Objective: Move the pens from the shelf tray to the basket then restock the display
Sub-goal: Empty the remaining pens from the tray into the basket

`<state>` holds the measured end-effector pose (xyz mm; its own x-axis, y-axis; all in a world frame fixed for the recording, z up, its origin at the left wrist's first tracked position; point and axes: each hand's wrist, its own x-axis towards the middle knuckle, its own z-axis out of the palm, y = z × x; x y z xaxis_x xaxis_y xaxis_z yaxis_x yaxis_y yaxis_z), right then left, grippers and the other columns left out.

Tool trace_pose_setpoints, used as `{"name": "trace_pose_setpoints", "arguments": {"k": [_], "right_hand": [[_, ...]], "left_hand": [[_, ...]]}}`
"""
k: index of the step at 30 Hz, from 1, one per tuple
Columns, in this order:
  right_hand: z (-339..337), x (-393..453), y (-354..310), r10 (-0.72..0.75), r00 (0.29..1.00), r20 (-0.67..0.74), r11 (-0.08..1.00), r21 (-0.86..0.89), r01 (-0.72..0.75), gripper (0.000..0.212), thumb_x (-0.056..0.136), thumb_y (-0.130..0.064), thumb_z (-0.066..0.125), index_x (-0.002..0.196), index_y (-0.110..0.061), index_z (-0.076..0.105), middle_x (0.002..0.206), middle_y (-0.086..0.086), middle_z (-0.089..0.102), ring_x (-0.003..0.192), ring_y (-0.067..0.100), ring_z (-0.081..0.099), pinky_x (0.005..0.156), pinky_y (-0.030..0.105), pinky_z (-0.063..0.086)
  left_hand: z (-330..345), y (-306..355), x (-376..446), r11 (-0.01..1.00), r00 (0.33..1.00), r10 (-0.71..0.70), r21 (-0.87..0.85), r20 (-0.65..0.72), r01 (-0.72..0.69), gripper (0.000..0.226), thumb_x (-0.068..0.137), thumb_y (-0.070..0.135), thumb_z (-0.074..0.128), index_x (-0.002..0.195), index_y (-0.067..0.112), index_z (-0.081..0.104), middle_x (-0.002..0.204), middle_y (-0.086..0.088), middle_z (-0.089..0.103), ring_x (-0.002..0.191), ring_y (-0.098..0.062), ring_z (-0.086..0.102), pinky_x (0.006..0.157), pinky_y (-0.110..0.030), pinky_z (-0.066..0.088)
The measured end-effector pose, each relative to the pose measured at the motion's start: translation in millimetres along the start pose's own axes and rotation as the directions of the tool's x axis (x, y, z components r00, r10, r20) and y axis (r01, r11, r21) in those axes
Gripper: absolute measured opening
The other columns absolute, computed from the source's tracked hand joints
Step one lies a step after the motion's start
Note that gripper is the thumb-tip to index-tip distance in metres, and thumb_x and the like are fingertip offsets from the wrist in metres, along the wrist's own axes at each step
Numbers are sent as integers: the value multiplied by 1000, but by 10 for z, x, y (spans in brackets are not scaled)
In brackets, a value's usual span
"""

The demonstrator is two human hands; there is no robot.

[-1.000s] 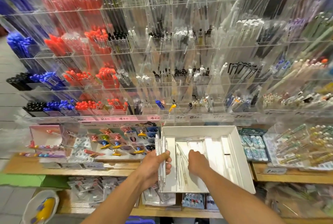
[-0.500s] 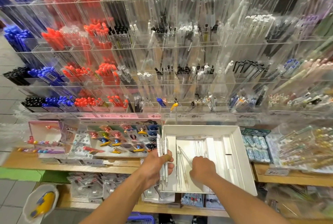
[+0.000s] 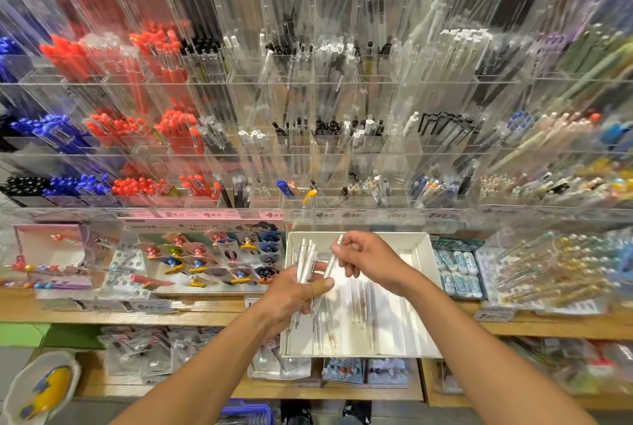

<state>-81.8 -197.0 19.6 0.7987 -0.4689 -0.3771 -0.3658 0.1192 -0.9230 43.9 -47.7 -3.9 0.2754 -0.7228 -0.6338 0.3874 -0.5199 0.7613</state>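
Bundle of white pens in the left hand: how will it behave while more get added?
The bundle of white pens looks stiff and light, held upright in the left hand. Smooth round barrels probably slide against each other, so the fan may splay. The right hand pinches a single pen; loose ones in the white tray likely roll.

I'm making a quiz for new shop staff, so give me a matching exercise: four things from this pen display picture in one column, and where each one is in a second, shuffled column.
Things:
1. bundle of white pens
2. single white pen
3. white tray
4. blue basket

Places:
A. on the wooden shelf, under both hands
B. pinched in the right hand
C. on the floor, at the bottom edge of the view
D. gripped in the left hand

Pairs: 1-D, 2-B, 3-A, 4-C
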Motion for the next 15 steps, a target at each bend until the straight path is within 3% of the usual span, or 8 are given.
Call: {"name": "trace_pose_setpoints", "arguments": {"k": [2,4,6,7,9,10,12,15], "right_hand": [[54,71,25,24,1000,-7,986,163,-23,10,94,-18,63,95,-9,61,72,5,65,56,14,58,51,22,43],[109,148,163,110,991,-82,977,193,-92,12,93,-19,65,97,-9,61,76,8,68,55,15,60,51,24,45],[157,198,400,215,949,-233,970,-59,-234,14,91,-24,66,94,-11,63,82,7,70,59,14,65,58,28,50],[181,204,538,243,925,-293,915,-247,-319,16,90,-27,66,93,-12,64,87,5,70,68,15,68,62,27,51],[238,175,816,285,909,-304,720,-558,-412,17,91,-31,62,87,-15,61,87,2,65,89,23,68,64,25,46],[277,147,938,314,906,-284,634,-648,-422,18,92,-32,60,85,-15,58,86,2,62,93,27,67,62,25,42],[365,91,1111,364,892,-269,527,-729,-436,21,94,-31,58,99,-12,54,97,6,62,96,27,64,65,26,40],[479,63,1215,368,866,-339,473,-734,-488,19,93,-22,59,108,-11,52,107,5,65,97,24,64,66,28,42]], "left_hand": [[27,-8,14,1000,1000,-14,8,-5,14,46,76,22,84,110,2,63,77,-7,64,49,-7,45,48,-25,38],[32,-48,39,1000,998,-25,0,-52,25,60,77,29,82,116,-6,53,72,-6,66,48,-9,43,54,-27,46],[26,-96,56,999,995,-48,-12,-92,48,66,81,34,78,123,-9,51,66,-2,66,47,-9,40,79,-39,53],[21,-114,57,999,993,-52,-22,-107,50,61,83,35,76,122,-6,55,65,-2,67,46,-9,41,82,-40,51],[-1,-138,47,997,991,-50,-57,-121,43,47,85,33,75,115,-1,63,63,-4,67,49,-7,49,70,-32,47],[-14,-150,37,996,992,-52,-72,-119,44,40,86,30,74,110,0,65,61,-5,65,54,-6,55,72,-32,44],[-52,-173,16,994,995,-60,-101,-81,52,28,90,24,72,106,2,66,57,-4,59,56,-7,59,74,-32,43],[-94,-176,-23,987,997,-75,-144,-21,71,19,95,14,64,110,3,60,62,-5,62,59,-17,63,51,-27,46]]}}
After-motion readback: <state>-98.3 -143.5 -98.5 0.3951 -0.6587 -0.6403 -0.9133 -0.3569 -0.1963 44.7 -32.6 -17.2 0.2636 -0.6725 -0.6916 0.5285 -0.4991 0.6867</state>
